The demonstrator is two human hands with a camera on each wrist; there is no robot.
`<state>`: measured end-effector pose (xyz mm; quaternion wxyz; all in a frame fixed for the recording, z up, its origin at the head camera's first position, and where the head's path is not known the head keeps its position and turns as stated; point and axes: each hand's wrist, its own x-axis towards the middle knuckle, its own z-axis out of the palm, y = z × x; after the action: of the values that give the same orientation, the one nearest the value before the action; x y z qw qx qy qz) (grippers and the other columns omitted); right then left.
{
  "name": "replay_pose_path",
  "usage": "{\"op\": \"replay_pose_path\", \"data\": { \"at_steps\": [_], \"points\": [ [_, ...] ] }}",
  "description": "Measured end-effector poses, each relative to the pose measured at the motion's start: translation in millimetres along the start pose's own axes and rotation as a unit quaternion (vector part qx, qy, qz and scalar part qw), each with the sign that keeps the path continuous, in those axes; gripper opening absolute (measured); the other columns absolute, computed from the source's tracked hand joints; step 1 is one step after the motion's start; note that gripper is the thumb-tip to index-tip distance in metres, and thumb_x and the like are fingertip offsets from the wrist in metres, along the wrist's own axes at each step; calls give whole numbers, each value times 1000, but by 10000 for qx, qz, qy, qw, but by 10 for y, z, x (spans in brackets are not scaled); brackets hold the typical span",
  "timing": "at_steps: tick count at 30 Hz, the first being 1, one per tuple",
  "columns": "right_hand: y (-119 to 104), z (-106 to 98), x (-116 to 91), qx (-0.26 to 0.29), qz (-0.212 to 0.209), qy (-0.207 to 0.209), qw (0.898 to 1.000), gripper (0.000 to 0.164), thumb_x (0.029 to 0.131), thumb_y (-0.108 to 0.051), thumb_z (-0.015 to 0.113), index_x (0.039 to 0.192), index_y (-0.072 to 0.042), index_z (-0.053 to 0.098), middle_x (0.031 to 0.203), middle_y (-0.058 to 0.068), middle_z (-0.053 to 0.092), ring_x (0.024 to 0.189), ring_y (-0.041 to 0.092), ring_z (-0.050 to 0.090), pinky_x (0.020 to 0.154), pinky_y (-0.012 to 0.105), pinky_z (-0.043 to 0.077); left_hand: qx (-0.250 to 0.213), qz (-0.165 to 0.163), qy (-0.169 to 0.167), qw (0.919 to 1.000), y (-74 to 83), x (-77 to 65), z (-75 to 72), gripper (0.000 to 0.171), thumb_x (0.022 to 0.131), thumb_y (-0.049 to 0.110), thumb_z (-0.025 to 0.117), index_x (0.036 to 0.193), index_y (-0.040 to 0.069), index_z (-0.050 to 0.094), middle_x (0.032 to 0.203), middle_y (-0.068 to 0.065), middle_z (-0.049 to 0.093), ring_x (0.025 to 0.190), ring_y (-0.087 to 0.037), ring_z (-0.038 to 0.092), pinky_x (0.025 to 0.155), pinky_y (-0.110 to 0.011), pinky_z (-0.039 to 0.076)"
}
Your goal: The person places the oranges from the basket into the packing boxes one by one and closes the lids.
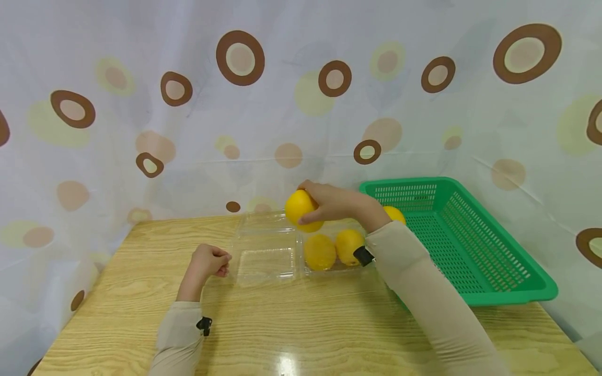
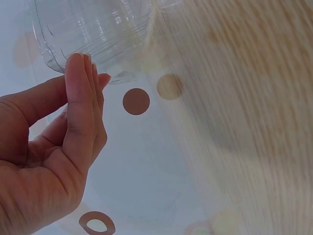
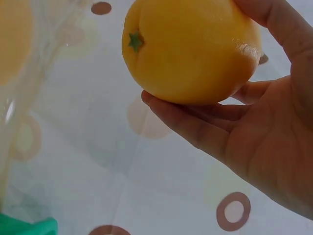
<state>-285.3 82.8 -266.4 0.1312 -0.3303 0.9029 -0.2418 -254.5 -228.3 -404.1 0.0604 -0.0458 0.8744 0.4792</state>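
My right hand (image 1: 329, 202) grips an orange (image 1: 301, 209) above a clear plastic clamshell box (image 1: 298, 261), thumb on one side and fingers on the other. In the right wrist view, this orange (image 3: 190, 54) shows a green star-shaped stem end. Two more oranges, one on the left (image 1: 320, 252) and one on the right (image 1: 349, 246), sit in the box's right half. At the left edge of the opened box, my left hand (image 1: 210, 261) pinches the clear plastic rim (image 2: 58, 68) between thumb and fingertips. My right forearm hides part of the box.
A green slotted basket (image 1: 470, 250) stands to the right on the wooden table (image 1: 263, 329). Another orange (image 1: 394, 214) shows behind my right forearm, near the basket's left side. A patterned curtain (image 1: 282, 104) hangs along the table's back edge.
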Motion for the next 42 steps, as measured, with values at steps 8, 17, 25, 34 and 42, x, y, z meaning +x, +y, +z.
{"op": "replay_pose_path", "data": {
  "at_steps": [8, 17, 25, 34, 42],
  "points": [
    [-18, 319, 238, 96, 11, 78, 9999, 66, 90, -27, 68, 137, 1, 33, 117, 14, 53, 99, 25, 53, 90, 36, 46, -9, 12, 4, 10000, 14, -9, 5, 24, 95, 1, 57, 108, -18, 62, 81, -28, 65, 54, -13, 63, 60, -34, 58],
    [-37, 697, 404, 349, 400, 217, 9984, 72, 93, -32, 65, 143, 1, 25, 117, 16, 48, 97, 25, 51, 89, 38, 46, -86, -52, 3, 9999, 27, 2, 14, 23, 95, 1, 57, 107, -17, 63, 81, -27, 65, 56, -16, 64, 59, -33, 58],
    [-64, 1070, 565, 645, 601, 428, 9952, 80, 93, -33, 65, 147, 4, 18, 131, 24, 42, 107, 30, 52, 95, 41, 45, -78, -64, -15, 9999, 17, -17, 6, 22, 95, 1, 57, 106, -18, 63, 79, -26, 65, 55, -13, 63, 62, -35, 59],
    [-156, 1369, 684, 1088, 1443, 723, 9809, 90, 91, -33, 67, 148, 10, 12, 142, 34, 32, 108, 35, 56, 94, 43, 47, -132, -101, -4, 9999, -14, -8, 24, 22, 94, 0, 58, 105, -18, 63, 75, -22, 65, 53, -12, 62, 60, -35, 58],
    [-235, 1540, 808, 1526, 2096, 855, 9620, 95, 89, -36, 67, 148, 12, 9, 139, 34, 38, 115, 37, 52, 100, 46, 42, -70, -97, 2, 9999, 6, -7, 11, 21, 95, 1, 57, 104, -17, 64, 78, -24, 65, 54, -13, 62, 61, -35, 59]
  ]
}}
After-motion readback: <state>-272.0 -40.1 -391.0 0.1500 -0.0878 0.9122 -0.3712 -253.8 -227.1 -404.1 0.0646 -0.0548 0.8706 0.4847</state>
